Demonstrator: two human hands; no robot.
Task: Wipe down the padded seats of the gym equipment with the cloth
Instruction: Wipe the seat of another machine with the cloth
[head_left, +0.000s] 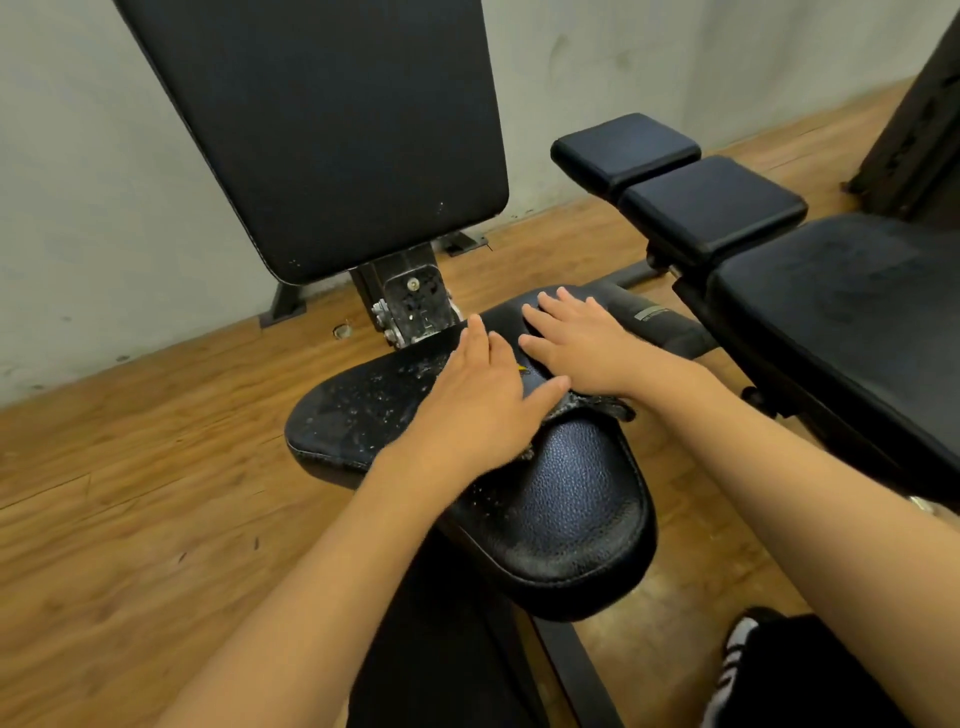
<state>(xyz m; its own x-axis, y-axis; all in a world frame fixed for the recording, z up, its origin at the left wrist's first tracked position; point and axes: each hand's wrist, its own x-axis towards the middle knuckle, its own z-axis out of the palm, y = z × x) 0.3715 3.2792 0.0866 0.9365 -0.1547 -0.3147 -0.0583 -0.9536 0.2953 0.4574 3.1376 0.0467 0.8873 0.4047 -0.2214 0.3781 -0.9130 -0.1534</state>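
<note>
Directly below the camera, two bare hands lie flat, fingers straight and slightly spread, gripping nothing. The left hand (483, 395) and right hand (576, 348) press side by side on one dark cloth (602, 406) spread over the far part of one black seat pad (571, 509). The hands cover most of the cloth, so its long axis cannot be told; a frayed edge shows beside the right wrist.

The seat pad's rounded near end points toward the person. Its left part is bare and speckled with droplets.

Beyond the seat pad rises one tilted back pad (322, 130). Just right of it lies one roller (670, 332), then a second bench (831, 312) with three pads, close by. Left of the seat pad is open wooden floor (130, 493).
</note>
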